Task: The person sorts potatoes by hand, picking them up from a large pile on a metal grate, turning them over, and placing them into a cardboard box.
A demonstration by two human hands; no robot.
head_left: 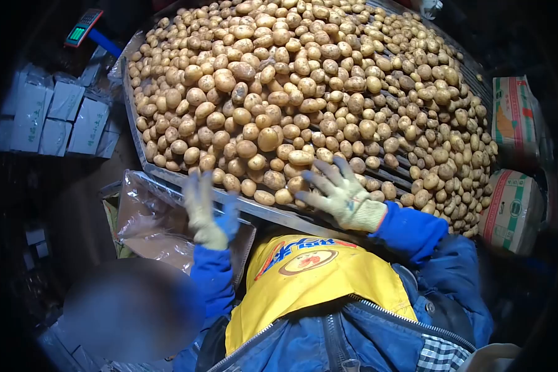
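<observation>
A large heap of potatoes (266,139) covers a slatted table with a metal rim (291,218). My left hand (206,211), in a pale yellow glove with blue-grey fingertips, is over the rim at the near left edge, fingers apart, with nothing visible in it. My right hand (344,195), in a matching glove, lies with spread fingers at the near edge of the heap, its fingertips beside or touching several potatoes. No potato is visibly gripped by it.
Below the rim at left stands an open cardboard box (152,214) with plastic lining. White boxes (87,127) are stacked at far left, near a scale display (82,28). Printed cartons (511,208) stand at right. A blurred round shape (130,310) fills the lower left.
</observation>
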